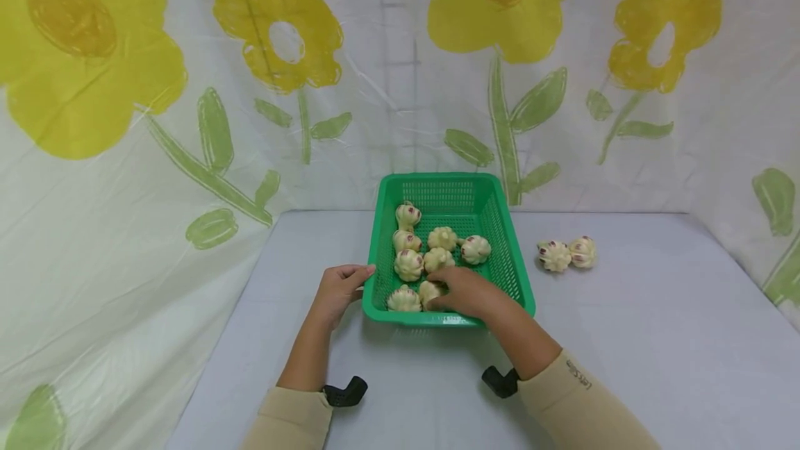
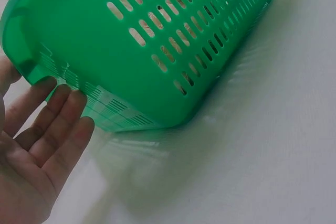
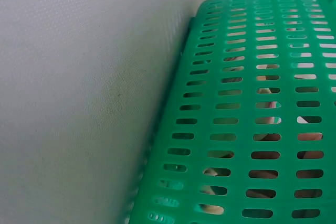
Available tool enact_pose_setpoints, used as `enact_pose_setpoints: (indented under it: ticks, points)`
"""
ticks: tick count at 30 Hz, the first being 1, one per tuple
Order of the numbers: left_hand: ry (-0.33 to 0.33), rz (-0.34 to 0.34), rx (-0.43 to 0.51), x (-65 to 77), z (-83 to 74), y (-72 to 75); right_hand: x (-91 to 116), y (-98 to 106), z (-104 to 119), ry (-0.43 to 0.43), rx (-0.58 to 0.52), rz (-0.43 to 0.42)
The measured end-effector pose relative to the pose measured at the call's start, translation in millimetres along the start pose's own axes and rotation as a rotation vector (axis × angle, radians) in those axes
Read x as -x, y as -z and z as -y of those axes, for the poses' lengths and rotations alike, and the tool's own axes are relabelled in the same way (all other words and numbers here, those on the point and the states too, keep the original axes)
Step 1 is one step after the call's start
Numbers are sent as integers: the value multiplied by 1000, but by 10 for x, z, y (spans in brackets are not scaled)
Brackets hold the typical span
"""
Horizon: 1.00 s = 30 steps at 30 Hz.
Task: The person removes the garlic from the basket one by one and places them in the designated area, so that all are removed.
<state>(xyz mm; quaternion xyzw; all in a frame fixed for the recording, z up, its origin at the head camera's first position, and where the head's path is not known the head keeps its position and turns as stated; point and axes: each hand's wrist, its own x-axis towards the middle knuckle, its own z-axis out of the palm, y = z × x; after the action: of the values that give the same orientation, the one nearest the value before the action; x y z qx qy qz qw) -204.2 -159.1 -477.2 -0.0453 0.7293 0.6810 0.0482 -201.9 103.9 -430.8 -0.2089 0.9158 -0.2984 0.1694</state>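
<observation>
A green plastic basket (image 1: 515, 255) holds several cream, lumpy garlic bulbs (image 1: 409, 264) with purple-red spots. My left hand (image 1: 337, 290) is at the basket's near left corner, its thumb and index finger pinching the rim. In the left wrist view the other fingers of that hand (image 2: 47, 140) extend beside the outer wall. Reaching over the near rim, my right hand (image 1: 469, 292) holds a bulb (image 1: 430, 293) between thumb and fingers, low in the near part of the basket. The right wrist view shows mostly the slotted wall (image 3: 247, 108), which hides that grip.
Two more garlic bulbs (image 1: 567, 254) lie side by side on the white table (image 1: 625, 339), right of the basket. Behind the table hangs a white curtain (image 1: 369, 137) printed with yellow flowers. Both wrists carry black camera mounts (image 1: 346, 392).
</observation>
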Motion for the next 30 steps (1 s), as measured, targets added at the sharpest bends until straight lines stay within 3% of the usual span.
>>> enact_pose_setpoints:
  ticks: [15,25,30]
  points:
    - [6,9,11,28,9,-16,-6,-12,-28,-46,27,34]
    - [-29,-30,0,24,-38,-24,-10,10,-6,-69,25,38]
    - [-90,-43,63,36,-44,-31,-14,6,10,-75,21,33]
